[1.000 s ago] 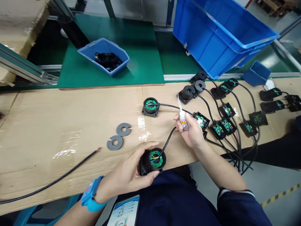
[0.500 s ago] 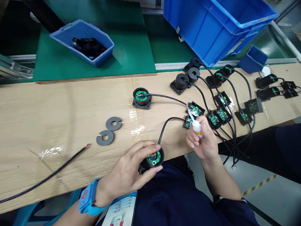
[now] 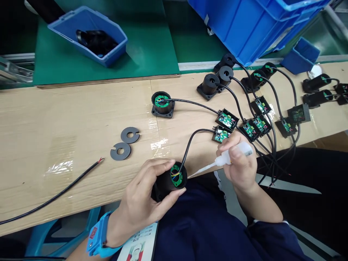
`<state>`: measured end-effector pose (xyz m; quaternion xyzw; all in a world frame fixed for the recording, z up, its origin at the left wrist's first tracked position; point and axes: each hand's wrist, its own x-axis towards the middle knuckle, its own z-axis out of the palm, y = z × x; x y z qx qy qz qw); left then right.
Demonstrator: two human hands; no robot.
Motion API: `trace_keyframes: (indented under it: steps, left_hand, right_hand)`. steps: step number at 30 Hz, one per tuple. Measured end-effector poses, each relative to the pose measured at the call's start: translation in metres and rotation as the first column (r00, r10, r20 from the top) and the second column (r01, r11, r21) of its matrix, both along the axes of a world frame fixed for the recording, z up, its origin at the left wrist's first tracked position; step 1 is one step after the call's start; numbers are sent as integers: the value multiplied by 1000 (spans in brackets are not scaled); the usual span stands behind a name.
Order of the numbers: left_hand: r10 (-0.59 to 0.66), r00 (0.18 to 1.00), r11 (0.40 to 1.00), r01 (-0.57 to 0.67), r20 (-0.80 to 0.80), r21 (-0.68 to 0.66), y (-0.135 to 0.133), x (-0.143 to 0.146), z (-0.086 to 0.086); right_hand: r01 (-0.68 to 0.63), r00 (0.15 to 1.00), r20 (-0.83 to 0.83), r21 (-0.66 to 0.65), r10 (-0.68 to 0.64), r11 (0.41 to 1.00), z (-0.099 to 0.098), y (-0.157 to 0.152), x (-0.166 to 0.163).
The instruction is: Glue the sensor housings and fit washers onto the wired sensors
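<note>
My left hand [image 3: 141, 201] is closed round a black round housing [image 3: 168, 181] at the table's near edge, tilted so its green circuit board faces right. A black cable runs from it to a small green board module [image 3: 221, 135] on the cardboard. My right hand [image 3: 240, 165] grips a small white glue bottle [image 3: 231, 156] held sideways. Its long thin nozzle points left, with the tip just short of the housing's open face. A blue wristband is on my left wrist.
Two grey slotted washers [image 3: 125, 143] lie on the cardboard-covered table [image 3: 67, 119], with a loose black cable [image 3: 54, 197] to the left. Another wired housing [image 3: 162, 103] and several more assemblies [image 3: 252, 105] sit to the right. Blue bins [image 3: 89, 34] stand on the green mat behind.
My right hand has turned the glue bottle from upright to sideways and brought its nozzle down to the housing. My left hand has tilted the housing toward it.
</note>
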<state>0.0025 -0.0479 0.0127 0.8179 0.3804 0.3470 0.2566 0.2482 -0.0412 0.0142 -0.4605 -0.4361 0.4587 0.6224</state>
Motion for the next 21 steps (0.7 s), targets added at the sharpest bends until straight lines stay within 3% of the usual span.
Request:
trace_keyframes:
  steps: [6, 14, 21]
  left_hand:
    - [22, 987, 999, -15, 159, -47, -6, 2, -7]
    - [31, 980, 996, -14, 195, -89, -10, -1, -10]
    - [30, 982, 996, -14, 186, -87, -11, -1, -9]
  right_hand:
    - [-28, 965, 263, 134, -8, 991, 7, -3, -7]
    - [-251, 844, 525, 205, 110, 946, 36, 8, -11]
    - [-345, 800, 576, 209, 170, 915, 43, 16, -16]
